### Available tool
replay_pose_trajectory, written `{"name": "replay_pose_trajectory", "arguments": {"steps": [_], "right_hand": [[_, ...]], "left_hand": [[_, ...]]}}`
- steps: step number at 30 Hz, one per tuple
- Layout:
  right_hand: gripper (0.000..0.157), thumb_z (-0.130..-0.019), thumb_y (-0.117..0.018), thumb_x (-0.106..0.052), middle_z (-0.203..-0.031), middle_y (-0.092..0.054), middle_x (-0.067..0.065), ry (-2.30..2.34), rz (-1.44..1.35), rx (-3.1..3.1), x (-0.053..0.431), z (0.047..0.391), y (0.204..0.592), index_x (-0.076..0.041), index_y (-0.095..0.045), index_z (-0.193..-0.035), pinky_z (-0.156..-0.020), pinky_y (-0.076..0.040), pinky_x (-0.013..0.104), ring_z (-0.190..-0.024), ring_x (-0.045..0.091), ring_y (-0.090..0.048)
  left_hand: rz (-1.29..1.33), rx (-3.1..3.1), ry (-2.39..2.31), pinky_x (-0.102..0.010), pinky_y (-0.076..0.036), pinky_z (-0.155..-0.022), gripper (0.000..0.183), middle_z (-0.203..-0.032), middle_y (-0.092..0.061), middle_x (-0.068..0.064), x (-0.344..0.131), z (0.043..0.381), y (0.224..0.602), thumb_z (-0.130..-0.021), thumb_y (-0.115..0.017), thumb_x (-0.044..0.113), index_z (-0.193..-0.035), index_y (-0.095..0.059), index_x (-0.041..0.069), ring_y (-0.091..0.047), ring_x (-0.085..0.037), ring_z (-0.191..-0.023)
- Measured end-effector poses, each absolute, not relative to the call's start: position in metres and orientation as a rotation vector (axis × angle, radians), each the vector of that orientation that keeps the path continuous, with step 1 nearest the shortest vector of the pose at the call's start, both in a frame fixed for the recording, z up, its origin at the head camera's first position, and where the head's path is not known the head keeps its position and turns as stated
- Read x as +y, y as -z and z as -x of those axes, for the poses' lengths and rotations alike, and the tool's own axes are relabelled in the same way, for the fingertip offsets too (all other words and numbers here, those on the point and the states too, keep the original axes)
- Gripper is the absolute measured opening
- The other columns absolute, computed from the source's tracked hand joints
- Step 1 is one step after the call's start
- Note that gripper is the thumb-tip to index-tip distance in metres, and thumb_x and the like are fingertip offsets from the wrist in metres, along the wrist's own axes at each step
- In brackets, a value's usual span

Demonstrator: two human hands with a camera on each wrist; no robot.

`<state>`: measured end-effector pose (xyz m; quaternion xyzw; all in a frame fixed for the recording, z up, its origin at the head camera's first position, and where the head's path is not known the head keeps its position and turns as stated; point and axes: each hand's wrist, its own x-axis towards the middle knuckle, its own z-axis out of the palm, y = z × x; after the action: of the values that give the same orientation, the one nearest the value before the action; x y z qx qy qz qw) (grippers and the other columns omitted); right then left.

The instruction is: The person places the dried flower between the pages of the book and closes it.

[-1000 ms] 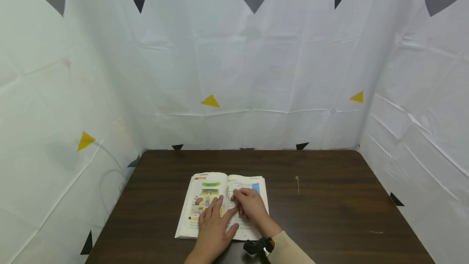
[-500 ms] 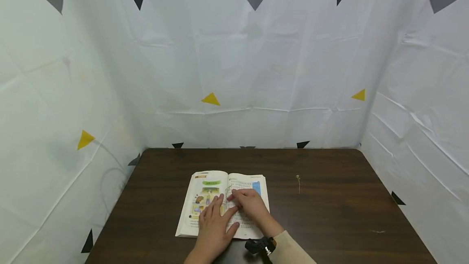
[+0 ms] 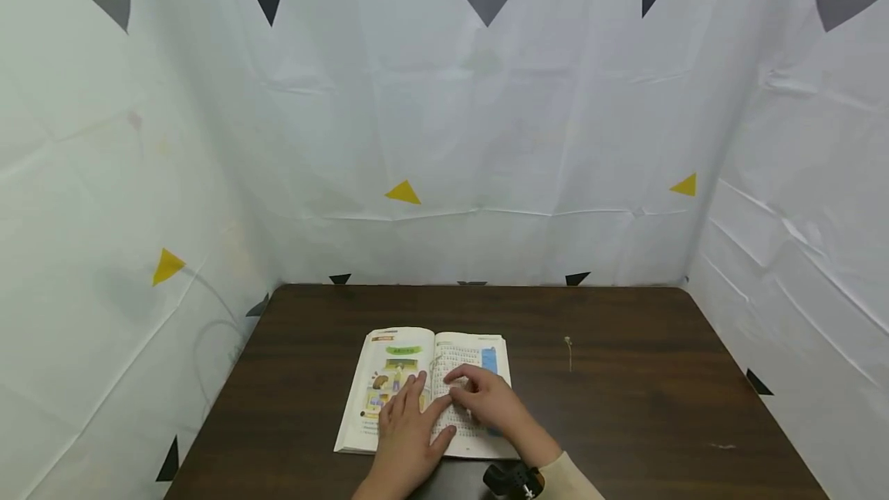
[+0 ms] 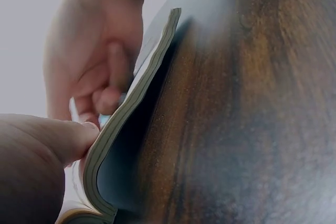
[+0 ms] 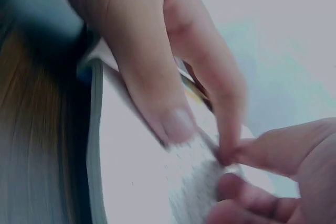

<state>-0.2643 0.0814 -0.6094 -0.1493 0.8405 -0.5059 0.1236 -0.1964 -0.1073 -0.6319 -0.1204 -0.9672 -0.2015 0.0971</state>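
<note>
An open book (image 3: 375,427) lies on the table, with pictures on the left page and dense print on the right. My left hand (image 3: 405,434) rests spread over its lower middle, thumb toward the right page. Over that page is my right hand (image 3: 489,400), thumb and index finger bent and apart. In the right wrist view, the right thumb (image 5: 178,121) is close to the print, and the right index fingertip meets the left thumb (image 5: 273,153). Beside the gutter, a thin pale curved strand (image 3: 434,365) shows faintly. The left wrist view has the left thumb (image 4: 79,135) at the book's edge.
A small dried flower sprig (image 3: 569,352) lies on the dark wooden table (image 3: 646,407), right of the book. White sheeting (image 3: 528,122) with printed triangles encloses the table's back and sides. My right wrist carries a black device (image 3: 512,478).
My right hand has moved slightly right and toward me, away from the gutter; its thumb and index finger have spread apart. The left hand stays in place on the book.
</note>
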Motion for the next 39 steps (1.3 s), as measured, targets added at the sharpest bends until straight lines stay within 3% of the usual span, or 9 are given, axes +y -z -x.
{"name": "replay_pose_trajectory", "arguments": {"steps": [6,13,18,23,35,39], "right_hand": [[0.053,-0.088,-0.078,-0.029,-0.063,-0.053,-0.003,1.087,0.529,2.624,0.114,0.246,0.596,-0.031,-0.061,-0.139,-0.047,-0.038,0.028,-0.052,0.008,-0.043],[0.068,-0.079,-0.085,-0.039,-0.065,-0.053,-0.004,0.929,0.444,2.674,0.149,0.226,0.591,-0.033,-0.059,-0.142,-0.049,-0.036,0.028,-0.056,0.010,-0.044],[0.072,-0.079,-0.084,-0.043,-0.068,-0.055,-0.005,0.988,0.487,2.627,0.168,0.218,0.599,-0.033,-0.056,-0.145,-0.051,-0.039,0.025,-0.057,0.008,-0.047],[0.072,-0.079,-0.082,-0.051,-0.073,-0.054,-0.010,0.942,0.565,2.641,0.176,0.214,0.608,-0.040,-0.055,-0.144,-0.053,-0.039,0.023,-0.061,0.004,-0.048],[0.060,-0.081,-0.080,-0.050,-0.070,-0.055,-0.010,1.021,0.493,2.642,0.176,0.215,0.614,-0.044,-0.060,-0.138,-0.049,-0.039,0.025,-0.057,0.006,-0.048],[0.077,-0.079,-0.078,-0.061,-0.067,-0.054,-0.012,0.960,0.440,2.783,0.169,0.212,0.620,-0.043,-0.048,-0.148,-0.048,-0.037,0.025,-0.054,0.005,-0.046]], "left_hand": [[0.374,-2.834,0.612,-0.070,-0.027,-0.108,0.045,-0.163,-0.034,-0.013,-0.106,0.195,0.632,-0.093,-0.067,0.051,-0.136,-0.060,0.042,-0.027,-0.037,-0.152],[0.365,-2.842,0.645,-0.071,-0.026,-0.108,0.045,-0.164,-0.034,-0.013,-0.104,0.195,0.630,-0.092,-0.067,0.051,-0.136,-0.060,0.043,-0.026,-0.038,-0.153],[0.350,-2.836,0.638,-0.069,-0.026,-0.108,0.046,-0.163,-0.035,-0.013,-0.104,0.195,0.632,-0.091,-0.068,0.051,-0.136,-0.061,0.042,-0.028,-0.037,-0.152],[0.354,-2.825,0.651,-0.068,-0.026,-0.108,0.046,-0.163,-0.036,-0.013,-0.105,0.196,0.630,-0.091,-0.070,0.050,-0.136,-0.061,0.042,-0.029,-0.038,-0.151],[0.335,-2.845,0.646,-0.068,-0.025,-0.109,0.045,-0.162,-0.036,-0.013,-0.105,0.193,0.630,-0.091,-0.070,0.051,-0.134,-0.062,0.042,-0.030,-0.038,-0.151],[0.340,-2.838,0.638,-0.068,-0.025,-0.109,0.045,-0.162,-0.036,-0.014,-0.105,0.194,0.630,-0.091,-0.069,0.050,-0.134,-0.062,0.041,-0.030,-0.038,-0.151]]}}
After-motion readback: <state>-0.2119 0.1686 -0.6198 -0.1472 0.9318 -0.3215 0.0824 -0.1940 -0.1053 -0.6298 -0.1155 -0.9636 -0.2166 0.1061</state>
